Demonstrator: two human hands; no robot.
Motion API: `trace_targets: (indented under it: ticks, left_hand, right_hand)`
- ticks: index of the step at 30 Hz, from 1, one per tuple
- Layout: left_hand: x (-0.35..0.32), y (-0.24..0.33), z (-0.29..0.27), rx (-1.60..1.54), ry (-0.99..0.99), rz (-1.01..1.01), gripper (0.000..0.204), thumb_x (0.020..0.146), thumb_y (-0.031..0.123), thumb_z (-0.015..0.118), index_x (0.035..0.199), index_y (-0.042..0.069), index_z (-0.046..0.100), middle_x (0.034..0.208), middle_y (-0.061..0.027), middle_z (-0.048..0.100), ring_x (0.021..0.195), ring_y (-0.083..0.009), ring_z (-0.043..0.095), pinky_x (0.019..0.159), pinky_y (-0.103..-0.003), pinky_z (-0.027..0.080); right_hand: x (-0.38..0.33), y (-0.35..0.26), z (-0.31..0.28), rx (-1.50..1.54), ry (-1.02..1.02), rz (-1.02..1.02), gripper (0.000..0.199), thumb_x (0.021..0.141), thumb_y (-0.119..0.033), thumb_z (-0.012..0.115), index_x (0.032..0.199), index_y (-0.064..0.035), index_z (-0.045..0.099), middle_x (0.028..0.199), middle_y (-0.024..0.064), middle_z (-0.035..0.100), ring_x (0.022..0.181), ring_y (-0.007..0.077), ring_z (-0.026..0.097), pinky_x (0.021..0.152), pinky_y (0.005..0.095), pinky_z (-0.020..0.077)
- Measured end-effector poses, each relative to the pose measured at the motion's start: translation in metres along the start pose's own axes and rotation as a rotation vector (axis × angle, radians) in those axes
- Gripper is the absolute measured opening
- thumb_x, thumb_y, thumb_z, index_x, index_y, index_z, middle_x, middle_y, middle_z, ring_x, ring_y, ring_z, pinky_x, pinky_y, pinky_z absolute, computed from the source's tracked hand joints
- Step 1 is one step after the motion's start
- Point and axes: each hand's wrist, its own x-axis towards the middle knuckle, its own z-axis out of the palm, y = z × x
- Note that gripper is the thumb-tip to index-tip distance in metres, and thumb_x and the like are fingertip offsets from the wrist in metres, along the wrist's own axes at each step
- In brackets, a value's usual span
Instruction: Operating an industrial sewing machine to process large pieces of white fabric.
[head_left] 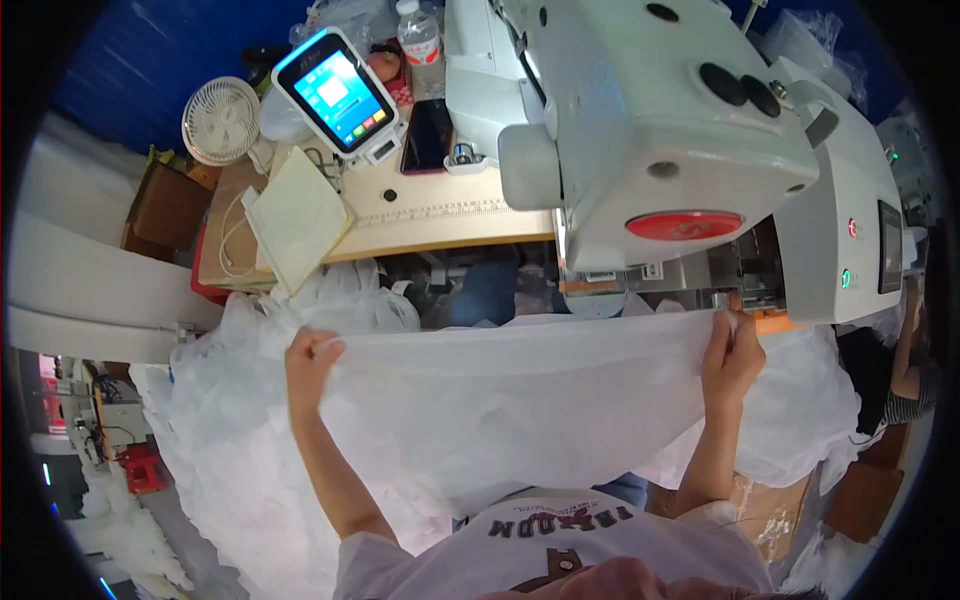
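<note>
A sheer white fabric piece point(520, 400) hangs stretched between my two hands, its top edge nearly straight. My left hand point(312, 362) pinches the left end of that edge, fingers closed. At the other end, my right hand point(733, 358) grips the fabric with the fingers folded over it. Just beyond the right part of the edge stands a large white sewing machine point(690, 130) with a red oval badge; its low metal plate point(595, 300) is close to the fabric. Whether the fabric touches the plate I cannot tell.
Heaps of white fabric point(220, 430) lie at my left and right. On the wooden table point(450, 225) are a lit touch screen point(335, 92), a phone point(427, 137), a water bottle point(420, 50), and a cream sheet point(297, 215). A small fan point(221, 120) stands left. Another person's arm point(905, 345) shows far right.
</note>
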Motion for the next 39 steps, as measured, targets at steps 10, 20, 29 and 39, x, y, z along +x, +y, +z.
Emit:
trace_targets:
  ticks: [10, 20, 29, 39]
  left_hand:
    - [-0.005, 0.025, -0.004, 0.476, 0.274, -0.033, 0.026, 0.083, 0.011, 0.062, 0.061, 0.006, 0.049, 0.06, -0.0067, 0.046, 0.062, -0.0247, 0.043, 0.058, -0.033, 0.033]
    - [0.008, 0.052, 0.043, -0.013, 0.382, -0.03, 0.013, 0.082, 0.006, 0.057, 0.07, 0.001, 0.053, 0.069, -0.0053, 0.051, 0.062, -0.0177, 0.047, 0.057, -0.027, 0.037]
    - [-0.041, -0.016, 0.005, -0.658, -0.225, -0.786, 0.01, 0.074, -0.002, 0.047, 0.068, 0.001, 0.055, 0.064, -0.0033, 0.052, 0.056, -0.011, 0.049, 0.047, -0.024, 0.035]
    - [-0.078, 0.026, -0.069, -0.408, 0.227, -0.483, 0.016, 0.072, -0.008, 0.043, 0.074, -0.001, 0.057, 0.079, -0.007, 0.061, 0.058, -0.0117, 0.051, 0.051, -0.023, 0.039]
  right_hand:
    - [0.038, -0.03, 0.02, -0.178, -0.143, -0.188, 0.017, 0.082, -0.015, 0.063, 0.077, -0.0018, 0.053, 0.061, 0.0133, 0.053, 0.055, 0.0306, 0.053, 0.05, 0.0353, 0.0408]
    - [0.075, 0.034, 0.029, -0.62, -0.036, -0.216, 0.02, 0.088, -0.017, 0.048, 0.084, 0.0012, 0.054, 0.091, 0.0234, 0.057, 0.091, 0.0392, 0.054, 0.077, 0.0438, 0.04]
    - [0.034, -0.01, 0.025, -0.278, 0.178, -0.397, 0.022, 0.085, -0.008, 0.051, 0.103, 0.0035, 0.055, 0.097, 0.0214, 0.057, 0.097, 0.0403, 0.049, 0.09, 0.0448, 0.0355]
    - [0.02, -0.029, 0.051, 0.01, -0.251, -0.005, 0.045, 0.076, -0.021, 0.07, 0.11, 0.0036, 0.054, 0.11, 0.0198, 0.058, 0.103, 0.0346, 0.053, 0.089, 0.0346, 0.0403]
